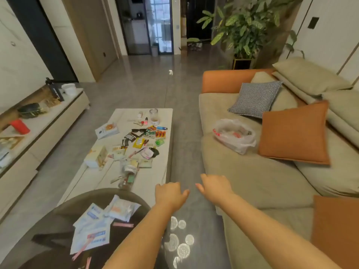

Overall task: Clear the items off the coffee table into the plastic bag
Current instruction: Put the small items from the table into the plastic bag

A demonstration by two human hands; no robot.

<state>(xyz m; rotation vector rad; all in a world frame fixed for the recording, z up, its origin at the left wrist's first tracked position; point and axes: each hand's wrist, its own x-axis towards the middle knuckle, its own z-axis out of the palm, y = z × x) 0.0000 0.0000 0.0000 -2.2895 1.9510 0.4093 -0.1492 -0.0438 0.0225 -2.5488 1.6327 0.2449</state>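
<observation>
Two bare arms reaching forward from the near edge, over the gap between table and sofa. Left hand (pixel 170 194) palm down, just beside the near right corner of the white coffee table (pixel 149 179), fingers loosely bent, grip relaxed and holding nothing. Right hand (pixel 214 188) also palm down, over the near edge of the sofa seat, fingers loose, grip relaxed and holding nothing too. Both hands near each other but apart.

On the table, many small items scattered in the middle and far part: a tissue box (pixel 96 156) at the left side, a booklet (pixel 107 130) further away, black sunglasses (pixel 139 131), a yellow packet (pixel 138 143), a green small thing (pixel 159 142), a blue lighter (pixel 161 128), a glass jar (pixel 153 114) at the far end, and a clear bag with small things (pixel 128 176) lying nearer. Other pieces too small to tell.

Plastic bag (pixel 235 135), white and half transparent, lying on the beige sofa (pixel 252 177) to the right of the table, well apart from both hands, just beside an orange cushion (pixel 295 133). Something red and white inside, not clear what.

At the near left, a round dark glass table (pixel 58 214) with white and blue packets (pixel 93 230) and pink sticks on it. Far right, a large green plant (pixel 246 22) behind the sofa. Far left, a low cabinet (pixel 48 121) along the wall.
</observation>
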